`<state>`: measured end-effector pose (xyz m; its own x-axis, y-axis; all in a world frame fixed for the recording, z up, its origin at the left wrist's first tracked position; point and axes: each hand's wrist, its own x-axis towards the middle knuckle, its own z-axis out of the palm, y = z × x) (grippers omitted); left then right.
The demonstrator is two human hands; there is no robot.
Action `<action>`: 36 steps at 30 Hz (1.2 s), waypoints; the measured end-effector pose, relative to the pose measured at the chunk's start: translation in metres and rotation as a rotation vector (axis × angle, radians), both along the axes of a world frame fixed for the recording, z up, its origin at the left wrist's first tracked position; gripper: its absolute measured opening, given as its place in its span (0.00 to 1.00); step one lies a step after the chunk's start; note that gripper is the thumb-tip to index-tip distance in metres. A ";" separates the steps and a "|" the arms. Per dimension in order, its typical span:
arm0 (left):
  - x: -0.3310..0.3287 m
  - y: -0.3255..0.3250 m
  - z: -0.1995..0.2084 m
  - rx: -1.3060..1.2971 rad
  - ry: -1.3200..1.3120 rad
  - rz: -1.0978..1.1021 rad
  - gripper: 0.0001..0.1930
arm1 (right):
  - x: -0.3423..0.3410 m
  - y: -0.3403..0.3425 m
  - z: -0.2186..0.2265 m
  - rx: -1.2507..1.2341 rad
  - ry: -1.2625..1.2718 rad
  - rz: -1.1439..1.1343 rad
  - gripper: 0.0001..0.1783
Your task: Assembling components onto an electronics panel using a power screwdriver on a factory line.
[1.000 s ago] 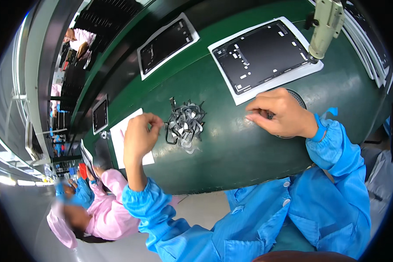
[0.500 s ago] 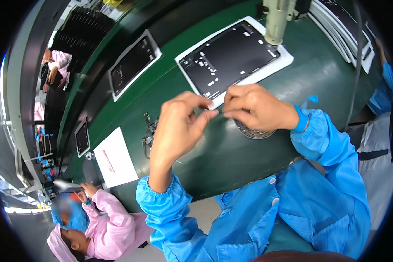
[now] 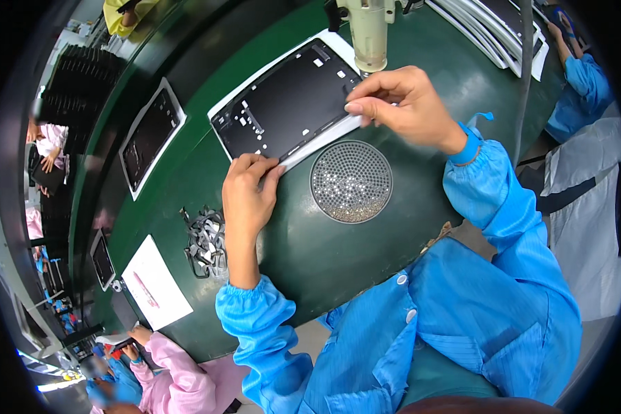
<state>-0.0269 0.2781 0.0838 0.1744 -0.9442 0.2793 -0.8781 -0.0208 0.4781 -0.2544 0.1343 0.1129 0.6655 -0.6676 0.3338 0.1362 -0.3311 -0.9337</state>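
A green table [image 3: 297, 269] fills the middle of the frame, its near edge worn at lower centre. At upper left stand black racks [image 3: 83, 83], with a yellow sleeve [image 3: 127, 19] above them. A co-worker in pink [image 3: 186, 379] sits at lower left; a blue sleeve [image 3: 579, 96] shows at the right. A stack [image 3: 486, 31] of panels lies at upper right, a second panel [image 3: 148, 141] at left of centre, and white paper [image 3: 155, 290] at lower left. A heap of dark parts [image 3: 205, 241] lies just beside the left wrist.

The black panel [image 3: 290, 103] lies on a white pad [image 3: 324, 138] at upper centre, below a pale tool [image 3: 369, 34]. The left hand [image 3: 248, 193] is at its lower corner, thumb and forefinger tips close together over the near edge. The right hand [image 3: 410, 103] is at its right end, thumb and forefinger nearly meeting. Whether either pinches something, I cannot tell. Between the hands, nearer the person, sits a round dish [image 3: 352, 183] of tiny shiny pieces.
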 end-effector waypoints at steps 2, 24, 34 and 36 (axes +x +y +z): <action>-0.007 -0.011 0.008 0.030 0.012 0.003 0.07 | 0.006 -0.005 -0.007 0.007 0.000 0.005 0.04; -0.040 -0.039 -0.016 -0.174 -0.020 0.014 0.06 | 0.048 -0.029 -0.044 -0.512 0.357 0.226 0.03; -0.034 -0.045 -0.021 -0.165 -0.046 -0.078 0.05 | 0.044 -0.028 -0.046 -0.707 0.372 0.197 0.12; -0.031 -0.044 -0.020 -0.153 -0.044 -0.078 0.04 | 0.042 -0.022 -0.035 -0.755 0.280 0.162 0.14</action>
